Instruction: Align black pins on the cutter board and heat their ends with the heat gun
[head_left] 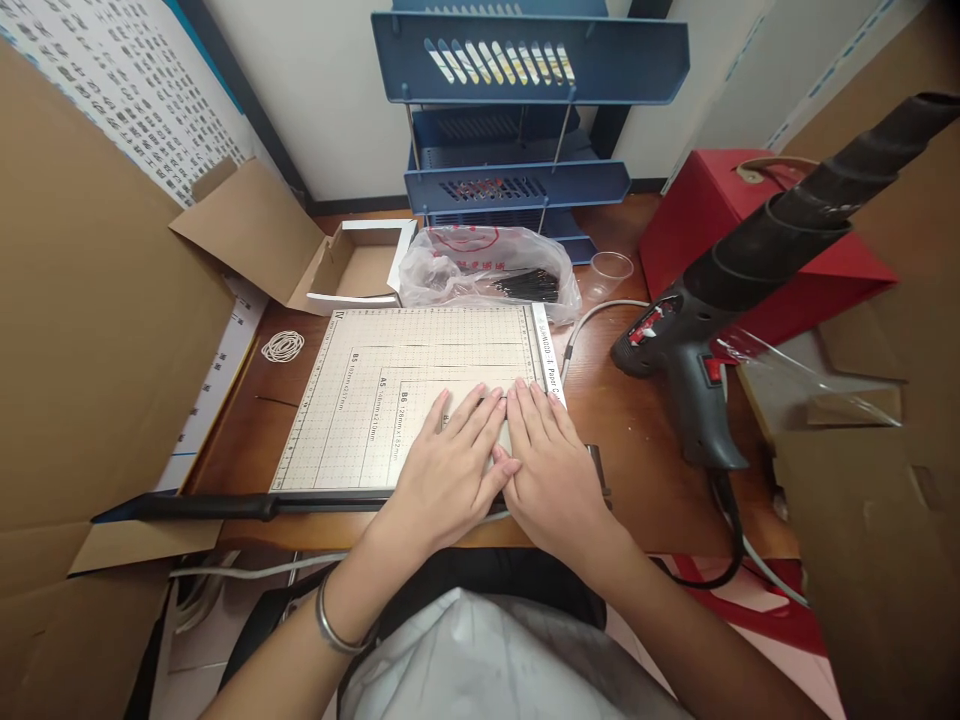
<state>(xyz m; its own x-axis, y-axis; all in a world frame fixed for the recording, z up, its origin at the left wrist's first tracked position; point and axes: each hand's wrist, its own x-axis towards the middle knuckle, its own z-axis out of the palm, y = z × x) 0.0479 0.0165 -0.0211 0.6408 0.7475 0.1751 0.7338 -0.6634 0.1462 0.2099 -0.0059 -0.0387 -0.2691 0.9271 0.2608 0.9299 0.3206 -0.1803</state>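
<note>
Flat on the right part of a paper cutter (pixel 345 400) rest both of my hands, side by side with fingers stretched forward. The cutter has a printed size grid, and its black blade handle (pixel 202 507) lies along the front edge. My left hand (pixel 450 465) wears a metal bangle at the wrist, and its thumb touches my right hand (pixel 551 460). Neither hand visibly holds anything. What may lie under the palms is hidden.
A black heat gun (pixel 690 330) stands at the right before a red box (pixel 780 240). Behind the cutter are a plastic bag (pixel 450 250) of dark thin pieces, an open carton (pixel 360 265), a clear cup (pixel 611 268) and blue trays (pixel 525 80). A white cord coil (pixel 283 347) lies left.
</note>
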